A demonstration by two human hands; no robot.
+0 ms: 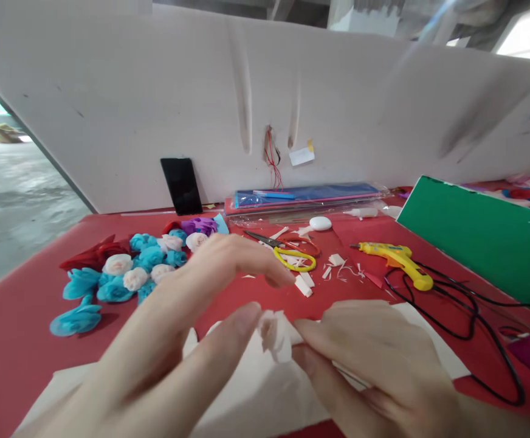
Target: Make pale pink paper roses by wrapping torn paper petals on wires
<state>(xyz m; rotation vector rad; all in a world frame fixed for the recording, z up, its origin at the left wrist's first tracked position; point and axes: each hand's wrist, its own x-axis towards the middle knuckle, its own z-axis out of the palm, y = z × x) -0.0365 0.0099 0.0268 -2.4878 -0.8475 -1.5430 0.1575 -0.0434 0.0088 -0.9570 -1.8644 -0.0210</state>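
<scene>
A small white paper flower (276,334) with a rolled centre sits between my hands. My right hand (374,359) pinches its right side between thumb and forefinger. The thumb of my left hand (187,322) is at the flower's left edge, while its other fingers arch above and apart from it, so that hand is open. Below both hands lies white paper (251,389). Beyond them are scissors (290,249) with yellow and orange handles, surrounded by paper scraps (304,285).
Blue, white, red and purple paper flowers (149,258) are heaped on the left. A yellow glue gun (397,258) trails a black cord at right, near a green board (484,237). A black phone (182,185) leans on the back wall. Plastic-wrapped sheets (320,196) lie behind.
</scene>
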